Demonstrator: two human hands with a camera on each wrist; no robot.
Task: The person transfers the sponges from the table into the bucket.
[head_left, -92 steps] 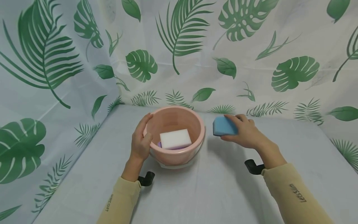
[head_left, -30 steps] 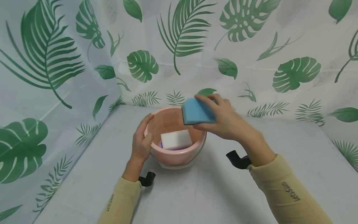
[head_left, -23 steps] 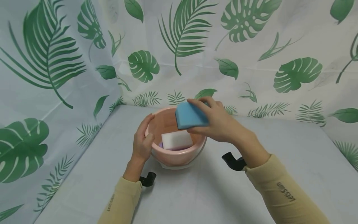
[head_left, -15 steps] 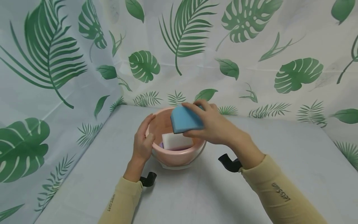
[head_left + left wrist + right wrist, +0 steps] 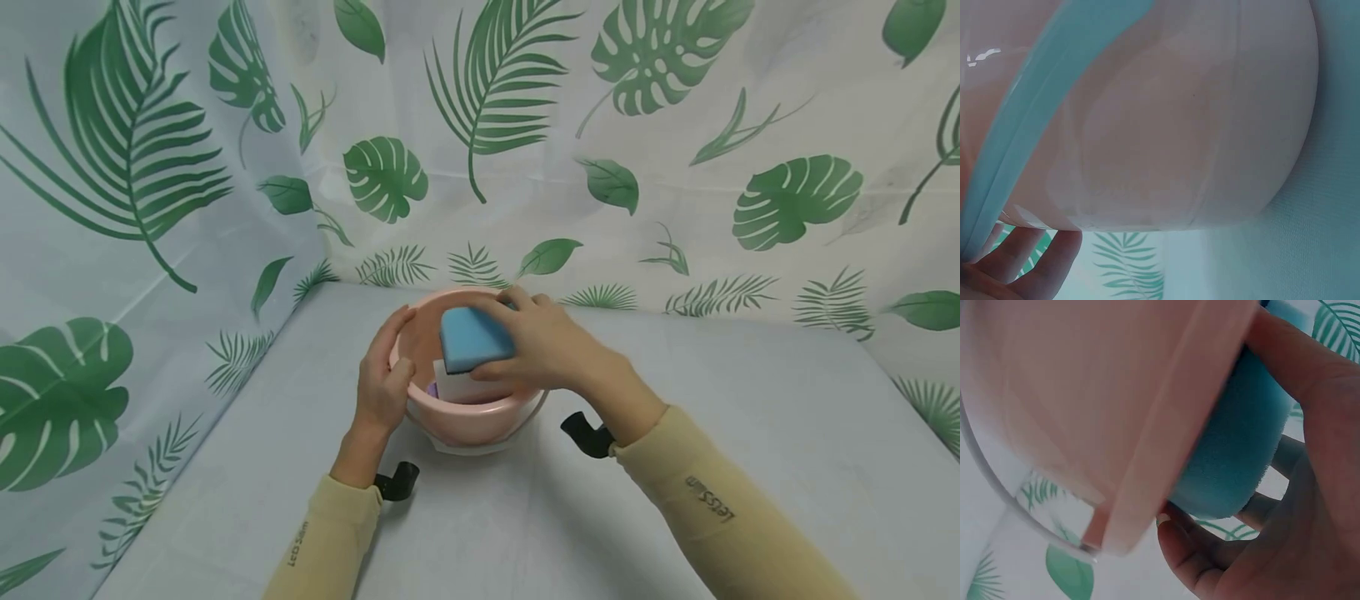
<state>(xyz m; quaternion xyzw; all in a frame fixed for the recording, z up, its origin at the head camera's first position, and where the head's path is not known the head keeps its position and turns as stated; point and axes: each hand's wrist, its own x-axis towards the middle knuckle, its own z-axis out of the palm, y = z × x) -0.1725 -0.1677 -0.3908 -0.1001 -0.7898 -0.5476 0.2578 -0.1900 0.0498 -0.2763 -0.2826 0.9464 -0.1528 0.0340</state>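
Note:
A pink bucket stands on the covered table, its mouth tipped a little toward me. My left hand grips its left rim, thumb inside and fingers outside; in the left wrist view, fingers show beside the bucket wall. A blue sponge with a dark underside is pinched between the thumb and fingers of my right hand, over the bucket's mouth and partly within it. Inside lies a white sponge, partly covered by the blue one, with a bit of something purple showing under it.
Pale cloth covers the table. Behind and to the left hang white sheets printed with green leaves. The bucket's thin handle hangs down along its outside. A black wrist mount sticks out from the right sleeve.
My right hand has carried the blue sponge from the right of the bucket leftward over the rim, then lower into its mouth. The left hand keeps its hold on the rim.

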